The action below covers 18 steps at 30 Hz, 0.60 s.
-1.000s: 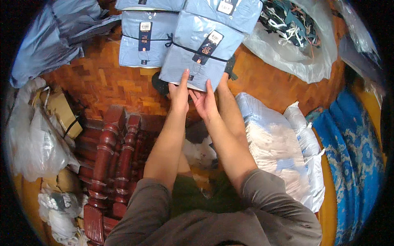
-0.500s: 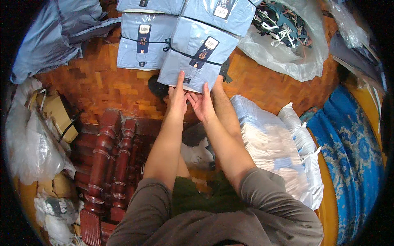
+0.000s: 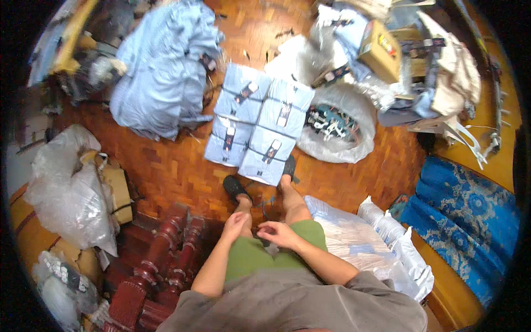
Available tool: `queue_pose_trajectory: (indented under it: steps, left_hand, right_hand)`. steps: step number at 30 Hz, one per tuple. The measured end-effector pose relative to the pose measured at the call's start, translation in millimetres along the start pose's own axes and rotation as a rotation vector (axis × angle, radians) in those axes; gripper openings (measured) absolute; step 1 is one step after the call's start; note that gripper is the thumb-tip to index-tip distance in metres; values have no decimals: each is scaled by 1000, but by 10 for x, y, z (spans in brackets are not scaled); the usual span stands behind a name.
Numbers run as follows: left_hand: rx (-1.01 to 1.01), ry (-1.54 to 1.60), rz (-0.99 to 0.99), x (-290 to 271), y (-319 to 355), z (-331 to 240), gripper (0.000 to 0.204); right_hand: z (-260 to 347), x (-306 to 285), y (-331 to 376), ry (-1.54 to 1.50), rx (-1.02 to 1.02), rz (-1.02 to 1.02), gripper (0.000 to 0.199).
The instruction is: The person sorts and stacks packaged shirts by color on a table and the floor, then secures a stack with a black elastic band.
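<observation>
Blue folded shirts (image 3: 255, 128) lie well beyond both hands' fingers (image 3: 264, 228).

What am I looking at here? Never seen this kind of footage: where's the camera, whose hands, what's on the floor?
There is no machine: a person wears a wide fisheye camera on the head, looking down, so straight edges bend near the rim. The forearms coming up from the lower edge are that person's own. The left hand rests at the knee and the right hand lies on the green shorts; neither clearly holds anything. On the parquet floor ahead of the feet lie four folded light-blue shirts with tags, side by side. A loose heap of blue garments lies to the left, and a clear plastic bag to the right.
</observation>
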<state>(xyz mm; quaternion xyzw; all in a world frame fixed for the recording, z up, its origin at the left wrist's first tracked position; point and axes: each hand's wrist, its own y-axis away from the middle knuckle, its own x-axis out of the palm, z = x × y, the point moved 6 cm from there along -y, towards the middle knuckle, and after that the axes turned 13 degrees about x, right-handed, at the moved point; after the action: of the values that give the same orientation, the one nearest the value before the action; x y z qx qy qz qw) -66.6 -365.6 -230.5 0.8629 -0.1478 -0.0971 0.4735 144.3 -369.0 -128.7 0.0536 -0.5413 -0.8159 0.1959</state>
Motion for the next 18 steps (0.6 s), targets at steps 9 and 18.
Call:
queue_pose_trajectory:
  steps: [9,18]
  left_hand:
    - [113,-106,-403,-2174,1527,-1533,57]
    - [-13,-298,-371,-1189,2419,-997,36]
  right_hand:
    - [347,-1883,2204,339,-57,-640,46]
    - [1616,-3550,2358,768,-302,-775,44]
